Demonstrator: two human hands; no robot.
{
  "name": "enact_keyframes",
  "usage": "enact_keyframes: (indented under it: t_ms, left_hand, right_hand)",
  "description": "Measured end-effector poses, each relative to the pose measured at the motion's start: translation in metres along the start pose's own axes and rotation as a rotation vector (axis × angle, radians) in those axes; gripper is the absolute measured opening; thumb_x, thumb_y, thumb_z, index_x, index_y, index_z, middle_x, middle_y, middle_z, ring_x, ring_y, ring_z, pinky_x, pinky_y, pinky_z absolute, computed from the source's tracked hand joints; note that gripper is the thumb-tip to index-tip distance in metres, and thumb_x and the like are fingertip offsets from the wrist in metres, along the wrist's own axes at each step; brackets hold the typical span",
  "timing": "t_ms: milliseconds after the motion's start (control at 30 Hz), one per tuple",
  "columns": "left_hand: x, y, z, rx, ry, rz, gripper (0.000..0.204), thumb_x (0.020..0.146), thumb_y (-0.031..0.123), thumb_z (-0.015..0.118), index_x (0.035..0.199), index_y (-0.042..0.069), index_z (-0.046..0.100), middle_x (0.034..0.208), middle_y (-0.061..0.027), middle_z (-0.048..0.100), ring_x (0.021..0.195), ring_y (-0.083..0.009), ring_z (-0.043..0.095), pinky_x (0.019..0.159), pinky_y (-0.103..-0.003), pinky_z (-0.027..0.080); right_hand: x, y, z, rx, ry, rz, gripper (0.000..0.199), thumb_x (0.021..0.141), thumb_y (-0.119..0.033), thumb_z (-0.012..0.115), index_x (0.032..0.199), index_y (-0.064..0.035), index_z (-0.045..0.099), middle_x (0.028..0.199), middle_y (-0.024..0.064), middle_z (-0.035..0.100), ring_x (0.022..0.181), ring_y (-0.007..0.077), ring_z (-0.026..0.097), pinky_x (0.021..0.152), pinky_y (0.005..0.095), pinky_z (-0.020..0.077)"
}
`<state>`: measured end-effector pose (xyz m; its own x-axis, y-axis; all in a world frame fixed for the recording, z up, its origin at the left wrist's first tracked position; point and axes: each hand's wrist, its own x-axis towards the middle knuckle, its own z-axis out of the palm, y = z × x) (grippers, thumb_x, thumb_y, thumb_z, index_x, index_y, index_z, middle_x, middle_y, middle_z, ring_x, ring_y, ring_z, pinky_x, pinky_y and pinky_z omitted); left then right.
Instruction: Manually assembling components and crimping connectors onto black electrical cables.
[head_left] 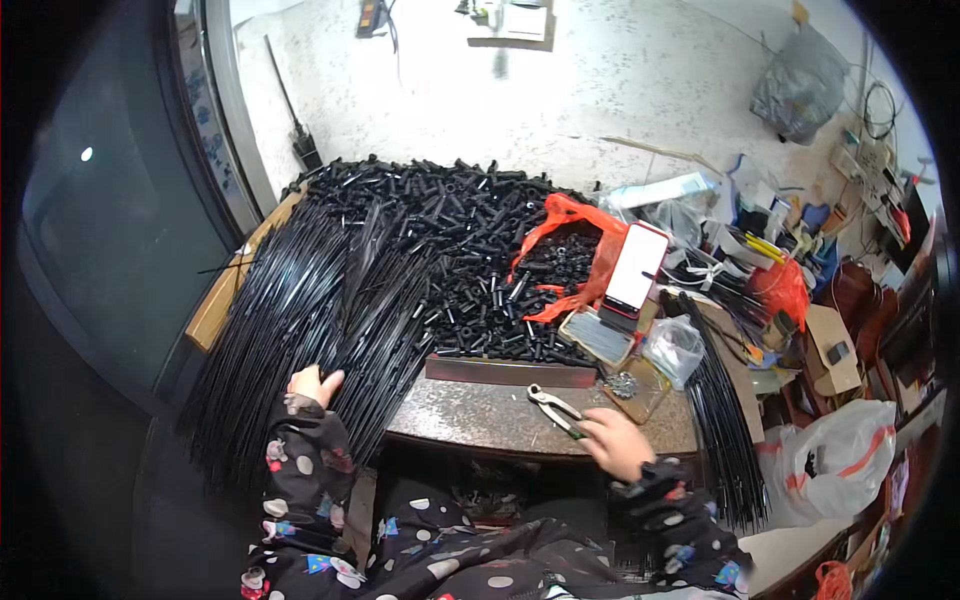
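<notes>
My left hand [313, 386] rests on a wide sheaf of thin black rods [290, 290], its thumb apart from the fingers. No single rod shows clearly within its grasp. At the bench's front edge, my right hand [615, 442] has its bent fingers closed over the handle ends of a pair of pincers [553, 408]. The metal jaws point away from me and to the left. Beyond both hands spreads a big heap of short black tubular parts [450, 215]. A long narrow metal bar [510, 372] borders the heap's near side.
An orange bag [600, 262] of small dark parts lies open beside a bright-screened phone [637, 265]. Near my right hand are a tray of thin grey pieces [598, 336], small metal bits [622, 385] and a clear bag [674, 350]. More black rods [725, 440] overhang the right edge.
</notes>
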<state>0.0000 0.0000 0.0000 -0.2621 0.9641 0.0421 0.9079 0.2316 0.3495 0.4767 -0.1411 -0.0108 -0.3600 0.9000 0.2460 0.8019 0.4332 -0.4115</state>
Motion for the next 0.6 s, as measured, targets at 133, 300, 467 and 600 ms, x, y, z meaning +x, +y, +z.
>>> enact_keyframes:
  t_ms: [133,300,467,600]
  left_hand:
    - [-0.006,0.011,-0.010,-0.334,-0.001,0.208,0.044,0.071,0.038,0.066,0.062,-0.001,0.049,0.057,-0.0072,0.052,0.044,-0.0154,0.042,0.045,-0.032,0.035]
    - [0.003,0.123,-0.096,-0.984,-0.139,0.414,0.023,0.088,0.024,0.048,0.071,0.008,0.047,0.052,0.0038,0.040,0.041,-0.0073,0.033,0.038,-0.024,0.026]
    - [0.015,0.224,-0.108,-1.135,0.162,0.817,0.021,0.089,0.021,0.047,0.077,0.004,0.051,0.051,0.0030,0.039,0.043,-0.0069,0.033,0.040,-0.023,0.029]
    - [-0.007,0.287,-0.089,-1.289,0.246,0.724,0.021,0.090,0.022,0.047,0.076,0.007,0.051,0.054,0.0076,0.037,0.046,-0.0016,0.031,0.040,-0.018,0.023]
  right_hand:
    - [-0.008,0.007,0.007,-0.116,0.040,-0.089,0.023,0.076,-0.016,0.058,0.098,-0.0099,0.056,0.108,0.0062,0.053,0.101,0.0267,0.049,0.081,0.0352,0.0441]
    - [-0.001,0.009,0.006,-0.110,-0.031,-0.004,0.027,0.075,-0.016,0.058,0.101,-0.0096,0.057,0.111,0.0056,0.053,0.102,0.0260,0.050,0.082,0.0347,0.0437]
    - [-0.005,0.009,0.002,-0.133,-0.026,0.038,0.026,0.075,-0.016,0.058,0.101,-0.0112,0.058,0.111,0.0050,0.054,0.098,0.0261,0.053,0.080,0.0345,0.0452]
    - [-0.013,0.010,-0.003,-0.174,-0.070,0.087,0.027,0.075,-0.017,0.058,0.101,-0.0112,0.057,0.112,0.0043,0.054,0.096,0.0262,0.054,0.078,0.0350,0.0463]
